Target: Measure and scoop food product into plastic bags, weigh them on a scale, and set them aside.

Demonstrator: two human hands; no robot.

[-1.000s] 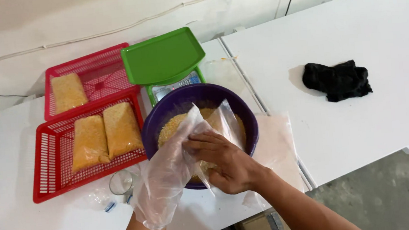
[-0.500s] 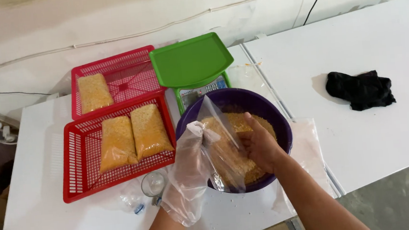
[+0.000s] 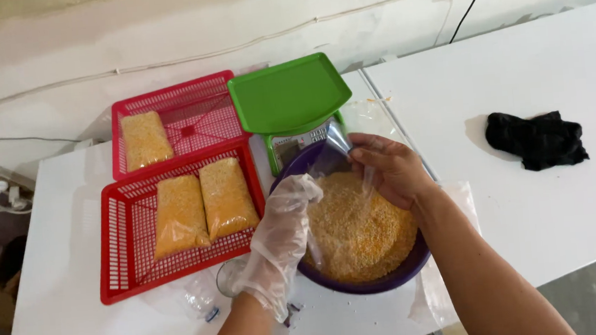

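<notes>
A purple bowl (image 3: 392, 278) full of yellow grain (image 3: 360, 233) sits at the table's front. Over it my left hand (image 3: 282, 239), in a thin clear glove, and my bare right hand (image 3: 390, 167) hold a clear plastic bag (image 3: 344, 174) between them, each gripping a side. The bag hangs over the grain near the bowl's far rim. How much grain is inside it I cannot tell.
A green kitchen scale (image 3: 291, 104) stands behind the bowl. Left of it are two red baskets (image 3: 133, 273), the near one with two filled yellow bags (image 3: 201, 203), the far one with one (image 3: 145, 139). A black cloth (image 3: 538, 138) lies right. A small glass (image 3: 227, 278) sits by my left wrist.
The view has shifted. My right hand rose from inside the bowl to its far rim, and both hands now hold the bag higher over the grain.
</notes>
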